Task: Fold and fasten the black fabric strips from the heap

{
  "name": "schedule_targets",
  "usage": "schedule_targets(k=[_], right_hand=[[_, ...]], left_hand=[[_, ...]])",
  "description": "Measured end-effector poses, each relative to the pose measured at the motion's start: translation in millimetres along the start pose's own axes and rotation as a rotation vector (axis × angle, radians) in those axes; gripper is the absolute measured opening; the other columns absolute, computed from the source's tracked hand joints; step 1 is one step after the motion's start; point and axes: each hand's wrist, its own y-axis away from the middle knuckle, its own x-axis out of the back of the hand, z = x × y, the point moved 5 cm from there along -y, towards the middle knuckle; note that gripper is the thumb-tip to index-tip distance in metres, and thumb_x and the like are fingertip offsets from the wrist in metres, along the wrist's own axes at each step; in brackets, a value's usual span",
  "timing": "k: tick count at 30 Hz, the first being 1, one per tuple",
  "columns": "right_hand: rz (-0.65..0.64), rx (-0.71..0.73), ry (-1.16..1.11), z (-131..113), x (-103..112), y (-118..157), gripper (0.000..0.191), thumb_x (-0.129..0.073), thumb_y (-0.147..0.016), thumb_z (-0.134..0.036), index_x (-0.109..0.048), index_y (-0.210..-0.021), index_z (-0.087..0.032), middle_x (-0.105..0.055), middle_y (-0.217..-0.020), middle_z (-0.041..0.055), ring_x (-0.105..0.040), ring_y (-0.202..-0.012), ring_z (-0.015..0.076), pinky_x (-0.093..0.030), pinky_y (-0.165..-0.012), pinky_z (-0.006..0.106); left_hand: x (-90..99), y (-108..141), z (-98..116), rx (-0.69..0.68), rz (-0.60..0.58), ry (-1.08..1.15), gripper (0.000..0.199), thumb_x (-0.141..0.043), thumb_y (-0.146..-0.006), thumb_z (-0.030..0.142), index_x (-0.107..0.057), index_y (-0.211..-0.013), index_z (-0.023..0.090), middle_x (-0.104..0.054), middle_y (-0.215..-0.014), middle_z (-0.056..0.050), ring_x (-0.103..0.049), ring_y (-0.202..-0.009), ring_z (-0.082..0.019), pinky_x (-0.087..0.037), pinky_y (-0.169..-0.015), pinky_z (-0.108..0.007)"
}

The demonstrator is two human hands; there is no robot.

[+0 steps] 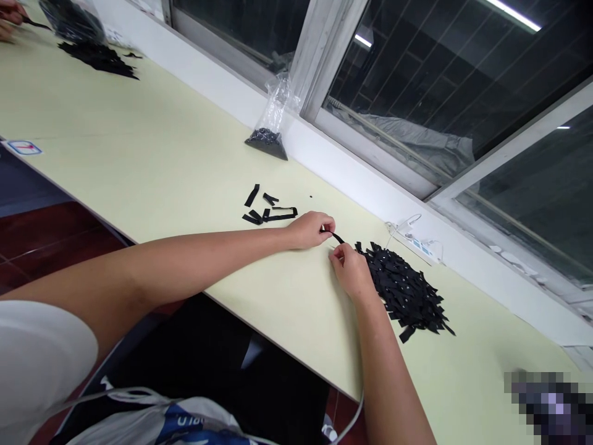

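Note:
A short black fabric strap (338,238) stretches between my two hands, just above the table. Its left end is pinched in my left hand (313,230), fingers closed. Closed too, my right hand (348,264) grips the other end between thumb and fingertips. Beside my right hand lies a large heap of black straps (407,287) dotted with small shiny spots. Several loose black strap pieces (280,216) lie on the table behind my left hand, one of them bent into a loop. My fingers hide parts of the held strap.
The pale yellow table (152,148) runs along a windowed wall. A clear plastic bag with black bits (269,141) leans there. A power strip (419,247) lies by the wall. At far left are another black pile (99,59), a dark bag (71,21) and another person's hand (9,18).

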Motion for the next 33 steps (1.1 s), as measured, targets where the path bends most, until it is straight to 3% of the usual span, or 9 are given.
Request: schedule_targets(k=[4, 7, 9, 13, 17, 23, 33], right_hand=[[0.206, -0.021, -0.130, 0, 20, 2, 0.013, -0.055, -0.088, -0.031, -0.061, -0.096, -0.022, -0.071, -0.087, 0.0048, -0.064, -0.073, 0.0196, -0.047, -0.072, 0.032], [0.416, -0.046, -0.181, 4, 35, 5, 0.020, -0.056, -0.089, -0.037, -0.062, -0.100, -0.020, -0.072, -0.091, 0.0072, -0.067, -0.077, 0.0206, -0.051, -0.077, 0.034], [0.461, -0.056, -0.238, 8, 37, 6, 0.023, -0.058, -0.088, -0.039, -0.062, -0.101, -0.020, -0.072, -0.090, 0.0075, -0.067, -0.078, 0.0206, -0.052, -0.078, 0.035], [0.325, -0.087, -0.465, 15, 20, 2, 0.026, -0.063, -0.083, -0.041, -0.062, -0.100, -0.020, -0.072, -0.093, 0.0083, -0.068, -0.078, 0.0203, -0.055, -0.077, 0.036], [0.211, -0.156, -0.660, 21, 6, -2, 0.032, -0.069, -0.077, -0.044, -0.062, -0.098, -0.020, -0.072, -0.092, 0.0087, -0.069, -0.080, 0.0210, -0.057, -0.077, 0.037], [0.173, -0.230, -0.853, 21, 4, -1, 0.038, -0.076, -0.070, -0.045, -0.062, -0.094, -0.020, -0.069, -0.087, 0.0054, -0.069, -0.079, 0.0198, -0.060, -0.079, 0.038], [0.128, -0.208, -0.895, 16, 1, 0, 0.039, -0.080, -0.068, -0.048, -0.063, -0.090, -0.021, -0.069, -0.083, 0.0037, -0.069, -0.079, 0.0202, -0.062, -0.083, 0.042]], left_hand=[[-0.4, 2, 3, -0.004, -0.049, -0.011, 0.007, -0.062, -0.084, 0.017, -0.068, -0.086, 0.017, -0.070, -0.090, -0.003, -0.059, -0.079, -0.015, -0.043, -0.071, -0.028], [-7.5, 7, 15, -0.089, -0.155, 0.045, 0.010, -0.062, -0.084, 0.015, -0.070, -0.089, 0.017, -0.070, -0.091, -0.004, -0.060, -0.078, -0.015, -0.044, -0.072, -0.028], [-13.8, 11, 25, -0.149, -0.228, 0.100, 0.011, -0.062, -0.084, 0.016, -0.072, -0.090, 0.017, -0.071, -0.092, -0.004, -0.061, -0.078, -0.014, -0.045, -0.073, -0.027], [-20.1, 15, 37, -0.201, -0.260, 0.158, 0.013, -0.062, -0.083, 0.013, -0.073, -0.088, 0.018, -0.071, -0.089, -0.003, -0.061, -0.078, -0.014, -0.044, -0.073, -0.026], [-20.5, 15, 34, -0.161, -0.256, 0.170, 0.011, -0.063, -0.082, 0.014, -0.073, -0.085, 0.017, -0.071, -0.084, -0.001, -0.060, -0.073, -0.012, -0.042, -0.069, -0.025], [-18.8, 13, 30, -0.079, -0.205, 0.150, 0.011, -0.064, -0.081, 0.013, -0.074, -0.084, 0.017, -0.073, -0.082, 0.000, -0.060, -0.070, -0.011, -0.041, -0.066, -0.025], [-20.9, 13, 19, -0.055, -0.172, 0.104, 0.009, -0.062, -0.081, 0.013, -0.071, -0.082, 0.016, -0.070, -0.078, 0.000, -0.057, -0.069, -0.012, -0.040, -0.064, -0.025]])
